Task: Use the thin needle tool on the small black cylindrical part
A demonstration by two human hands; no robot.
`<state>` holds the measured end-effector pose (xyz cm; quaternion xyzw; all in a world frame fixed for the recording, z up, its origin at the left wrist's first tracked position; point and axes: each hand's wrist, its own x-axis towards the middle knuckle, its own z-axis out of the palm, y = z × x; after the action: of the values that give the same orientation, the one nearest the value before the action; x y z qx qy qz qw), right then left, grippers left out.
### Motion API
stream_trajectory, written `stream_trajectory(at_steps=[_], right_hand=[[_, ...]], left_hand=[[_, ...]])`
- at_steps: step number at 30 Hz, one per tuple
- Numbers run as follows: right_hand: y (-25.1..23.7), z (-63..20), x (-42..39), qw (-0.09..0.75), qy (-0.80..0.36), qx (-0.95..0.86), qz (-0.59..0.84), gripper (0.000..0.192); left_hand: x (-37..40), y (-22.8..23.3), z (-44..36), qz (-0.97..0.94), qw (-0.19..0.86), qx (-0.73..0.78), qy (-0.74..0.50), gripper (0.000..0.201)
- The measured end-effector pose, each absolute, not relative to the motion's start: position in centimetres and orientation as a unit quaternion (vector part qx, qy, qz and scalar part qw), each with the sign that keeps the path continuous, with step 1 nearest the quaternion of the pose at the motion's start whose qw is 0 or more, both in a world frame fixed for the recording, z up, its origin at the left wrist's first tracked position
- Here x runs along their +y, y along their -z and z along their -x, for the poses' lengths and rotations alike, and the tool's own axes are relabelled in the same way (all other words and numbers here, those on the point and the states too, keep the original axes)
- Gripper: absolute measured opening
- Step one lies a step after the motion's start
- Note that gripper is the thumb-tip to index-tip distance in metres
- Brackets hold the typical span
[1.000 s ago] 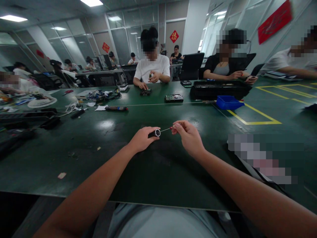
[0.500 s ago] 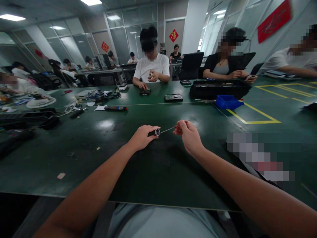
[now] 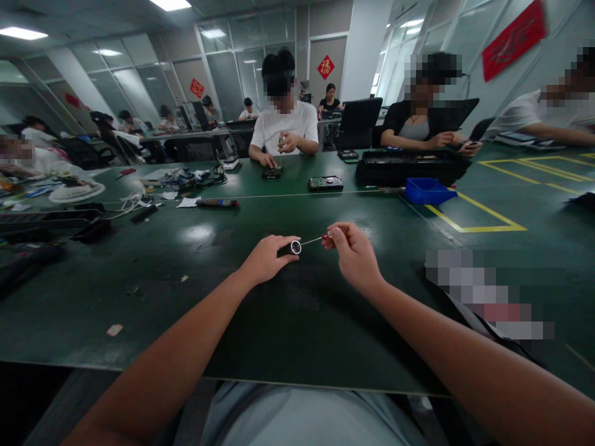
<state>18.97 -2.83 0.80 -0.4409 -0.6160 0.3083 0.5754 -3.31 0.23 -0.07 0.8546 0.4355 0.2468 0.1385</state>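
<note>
My left hand (image 3: 263,260) is closed around a short black cylinder with a silver-rimmed round end, which looks like a flashlight (image 3: 290,249). That round end faces right and toward me. Between the fingers of my right hand (image 3: 357,257) is a thin screwdriver (image 3: 312,241) with a red handle, mostly covered by the fingers. Its slim metal shaft points left, with the tip at the rim or inside the round end; I cannot tell which. Both hands are just above the green table (image 3: 279,334).
Across the table, a person (image 3: 286,127) handles a small dark device. A circuit-board device (image 3: 326,183), a blue bin (image 3: 428,191) and a long black case (image 3: 413,167) lie ahead. A dark pen-shaped tool (image 3: 217,203) and cables are at left; a blurred-out item (image 3: 483,297) lies at right.
My right hand has shifted slightly left with the screwdriver, so less of the shaft shows between it and the flashlight. My left hand has stayed nearly still.
</note>
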Motion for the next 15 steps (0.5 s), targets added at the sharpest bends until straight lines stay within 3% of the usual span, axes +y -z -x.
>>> stream_trajectory(at_steps=[11,15], right_hand=[[-1.68,-19.07,-3.65,0.494,-0.221,-0.653,0.530,0.032],[-1.47,-19.10,-3.63,0.496,-0.215,-0.681,0.493,0.022]], left_hand=[[0.10,0.20,3.24,-0.861,0.137,0.427,-0.239,0.044],[0.11,0.20,3.27,-0.860,0.134,0.433,-0.235,0.043]])
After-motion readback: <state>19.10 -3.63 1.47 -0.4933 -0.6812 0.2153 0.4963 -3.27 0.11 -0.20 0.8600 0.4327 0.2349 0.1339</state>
